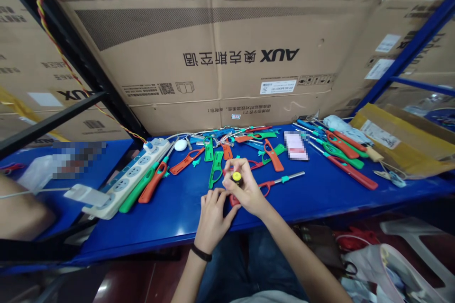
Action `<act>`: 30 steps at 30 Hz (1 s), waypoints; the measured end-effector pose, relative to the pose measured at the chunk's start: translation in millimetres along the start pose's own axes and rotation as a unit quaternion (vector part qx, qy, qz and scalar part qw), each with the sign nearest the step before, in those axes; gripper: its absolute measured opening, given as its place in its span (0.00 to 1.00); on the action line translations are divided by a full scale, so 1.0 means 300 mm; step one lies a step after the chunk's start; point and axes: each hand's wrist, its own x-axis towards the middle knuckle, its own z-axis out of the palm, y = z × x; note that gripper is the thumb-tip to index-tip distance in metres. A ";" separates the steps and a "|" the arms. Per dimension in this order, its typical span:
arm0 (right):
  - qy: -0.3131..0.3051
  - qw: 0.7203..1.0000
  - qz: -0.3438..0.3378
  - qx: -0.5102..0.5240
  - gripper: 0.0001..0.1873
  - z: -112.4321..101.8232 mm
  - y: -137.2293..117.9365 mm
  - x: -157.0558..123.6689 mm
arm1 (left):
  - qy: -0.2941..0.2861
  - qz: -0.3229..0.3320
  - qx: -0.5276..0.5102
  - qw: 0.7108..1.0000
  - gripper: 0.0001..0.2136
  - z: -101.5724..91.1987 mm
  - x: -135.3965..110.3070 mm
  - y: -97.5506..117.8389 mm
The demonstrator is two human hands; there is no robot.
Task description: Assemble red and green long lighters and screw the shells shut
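My right hand [250, 193] is closed around an upright screwdriver [236, 177]; only the yellow and black end of its handle shows, and its tip is hidden. Under both hands lies a red long-necked lighter [234, 200], its metal barrel pointing right across the blue table [170, 215]. With fingers bent, my left hand [212, 215] presses the lighter's handle end against the tabletop. Just beyond my hands are a green lighter shell [216, 169], an orange shell half [273, 155] and a red shell piece [256, 164].
On the left, a white power strip [133, 177] lies beside green and orange lighters [153, 182]. Several lighters [341, 158] lie to the right near a yellow-taped carton [401, 144]. A large cardboard box [227, 23] stands behind the table. Another person's arm [21, 208] shows at far left.
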 end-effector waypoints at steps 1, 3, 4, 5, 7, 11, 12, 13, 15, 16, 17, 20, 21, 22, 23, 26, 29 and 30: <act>-0.007 1.000 0.001 0.008 0.14 -0.001 0.001 0.000 | 0.000 -0.001 0.001 1.000 0.11 -0.001 0.000 0.000; -0.021 1.000 0.008 -0.001 0.14 -0.004 0.001 -0.001 | 0.001 -0.003 0.003 1.000 0.10 -0.001 0.000 0.001; -0.027 0.999 0.013 -0.017 0.16 -0.005 0.000 -0.002 | 0.001 -0.004 0.005 1.000 0.10 -0.001 0.000 0.000; -0.028 0.999 0.013 -0.037 0.17 -0.006 0.000 -0.004 | 0.001 -0.006 0.007 1.000 0.10 0.000 0.000 0.000; -0.026 0.998 0.001 -0.063 0.12 -0.008 0.001 -0.008 | 0.000 -0.007 0.010 1.000 0.12 0.002 -0.001 -0.002; -0.029 0.999 -0.013 -0.041 0.14 -0.015 0.008 -0.017 | -0.005 -0.004 0.007 1.000 0.13 0.000 -0.001 -0.002; -0.033 0.999 -0.006 -0.039 0.15 -0.017 0.009 -0.018 | -0.005 -0.004 0.006 1.000 0.12 -0.001 -0.001 -0.002; -0.035 0.998 0.000 -0.044 0.18 -0.020 0.010 -0.018 | -0.003 -0.005 0.006 1.000 0.11 -0.002 0.000 -0.001; -0.037 0.997 0.006 -0.063 0.22 -0.022 0.008 -0.018 | 0.002 -0.006 0.010 1.000 0.10 -0.002 0.001 0.000; -0.035 0.997 0.003 -0.066 0.19 -0.022 0.008 -0.017 | 0.003 -0.005 0.012 1.000 0.11 -0.002 0.001 0.000; -0.033 0.998 0.000 -0.062 0.15 -0.021 0.007 -0.016 | 0.003 -0.004 0.013 1.000 0.11 -0.001 0.001 -0.001; -0.025 0.999 0.002 -0.025 0.17 -0.018 0.008 -0.014 | 0.001 -0.005 0.011 1.000 0.13 0.002 0.000 -0.003; -0.024 1.000 0.009 -0.017 0.16 -0.018 0.008 -0.013 | 0.003 -0.005 0.011 1.000 0.12 0.002 0.000 -0.003; -0.026 0.999 0.016 -0.017 0.14 -0.018 0.007 -0.012 | 0.005 -0.005 0.011 1.000 0.11 0.001 0.000 -0.003; -0.029 0.999 0.021 -0.022 0.14 -0.019 0.006 -0.012 | 0.007 -0.005 0.012 1.000 0.10 0.001 -0.001 -0.003; -0.034 0.999 0.014 -0.040 0.13 -0.019 0.007 -0.014 | 0.006 -0.004 0.015 1.000 0.11 0.001 -0.001 -0.003; -0.018 0.999 -0.009 -0.049 0.16 -0.020 0.016 -0.020 | -0.001 -0.007 0.012 1.000 0.13 0.001 -0.001 -0.003; -0.021 0.999 -0.006 -0.044 0.16 -0.021 0.019 -0.021 | -0.003 -0.008 0.010 1.000 0.12 0.001 -0.001 -0.002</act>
